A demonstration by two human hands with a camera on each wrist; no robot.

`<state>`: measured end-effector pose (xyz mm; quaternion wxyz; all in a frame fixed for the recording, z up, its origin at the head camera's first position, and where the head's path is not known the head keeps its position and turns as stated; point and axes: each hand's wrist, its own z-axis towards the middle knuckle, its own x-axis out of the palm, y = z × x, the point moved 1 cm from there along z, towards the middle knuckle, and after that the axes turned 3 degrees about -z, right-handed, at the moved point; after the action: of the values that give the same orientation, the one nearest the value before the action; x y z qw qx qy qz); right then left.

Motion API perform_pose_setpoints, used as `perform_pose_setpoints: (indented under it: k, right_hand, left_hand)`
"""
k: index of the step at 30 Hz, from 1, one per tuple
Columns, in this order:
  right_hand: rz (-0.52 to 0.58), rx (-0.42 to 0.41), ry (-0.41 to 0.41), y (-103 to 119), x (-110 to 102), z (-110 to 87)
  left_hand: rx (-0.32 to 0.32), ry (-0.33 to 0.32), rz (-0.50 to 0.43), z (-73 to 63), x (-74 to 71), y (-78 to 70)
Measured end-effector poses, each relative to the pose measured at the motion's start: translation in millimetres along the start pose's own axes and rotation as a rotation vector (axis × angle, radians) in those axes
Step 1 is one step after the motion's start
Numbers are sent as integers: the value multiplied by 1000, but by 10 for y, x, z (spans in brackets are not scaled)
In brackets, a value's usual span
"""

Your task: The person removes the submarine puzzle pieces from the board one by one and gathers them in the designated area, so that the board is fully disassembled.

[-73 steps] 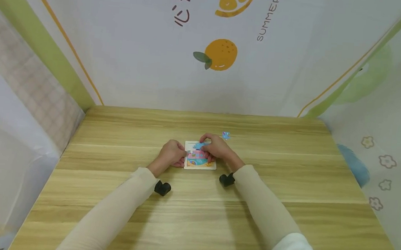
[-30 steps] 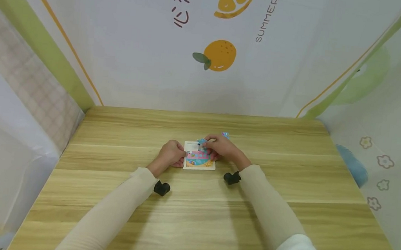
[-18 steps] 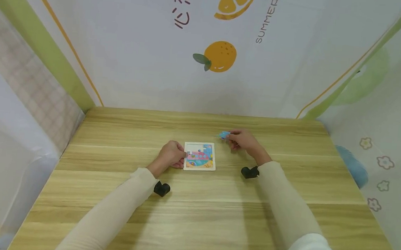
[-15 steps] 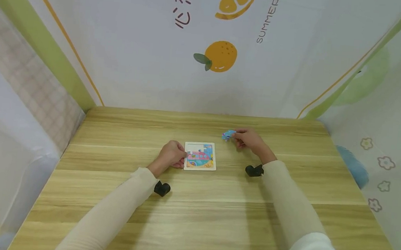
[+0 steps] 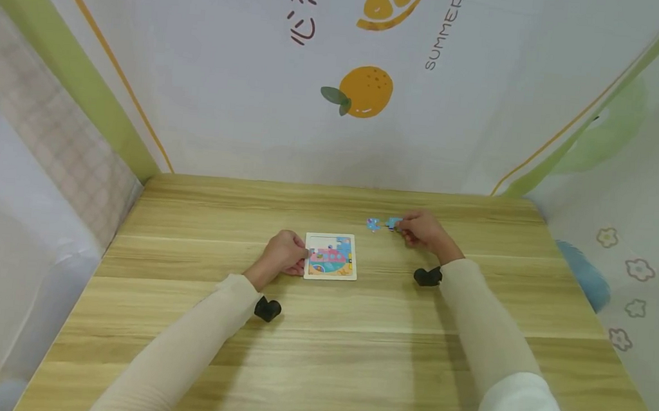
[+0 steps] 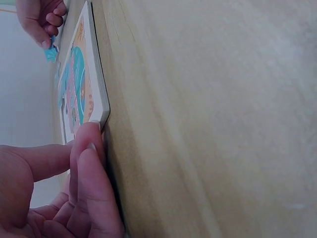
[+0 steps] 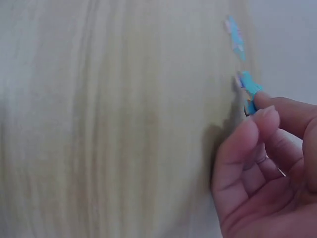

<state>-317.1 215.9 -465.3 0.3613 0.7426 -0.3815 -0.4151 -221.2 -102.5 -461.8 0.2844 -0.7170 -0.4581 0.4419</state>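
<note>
My left hand (image 5: pixel 283 252) grips the left edge of a square jigsaw board (image 5: pixel 322 242), which lies flat on the table. In the left wrist view, the thumb and fingers pinch near a corner of its pale rim (image 6: pixel 102 109). Pink, teal and orange pieces fill most of the board; its upper left part shows bare white. Off to the far right, my right hand (image 5: pixel 426 230) pinches a blue puzzle piece (image 5: pixel 394 223) between thumb and fingers, close to the tabletop, as the right wrist view shows (image 7: pixel 251 88). Another blue puzzle piece (image 5: pixel 372 224) lies just left of it.
The wood-grain table (image 5: pixel 329 360) ends at a white printed curtain (image 5: pixel 242 128) behind, with more cloth at both sides. A black wrist device (image 5: pixel 267 309) sits at the left cuff, and a second black device (image 5: pixel 428 276) at the right.
My right hand has moved from over the board to the right and away, carrying the blue puzzle piece past the loose one. My left hand has stayed on the board's edge.
</note>
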Motion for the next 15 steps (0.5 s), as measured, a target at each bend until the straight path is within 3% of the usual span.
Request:
perform_pose_setpoints:
  k: [8,15]
  right_hand:
    - [-83,33,-63,-39,48,41]
    - [-79,6,-82,-38,65,38]
  left_hand:
    - [2,2,12,10,9,5]
    - [8,2,10,4,-1,8]
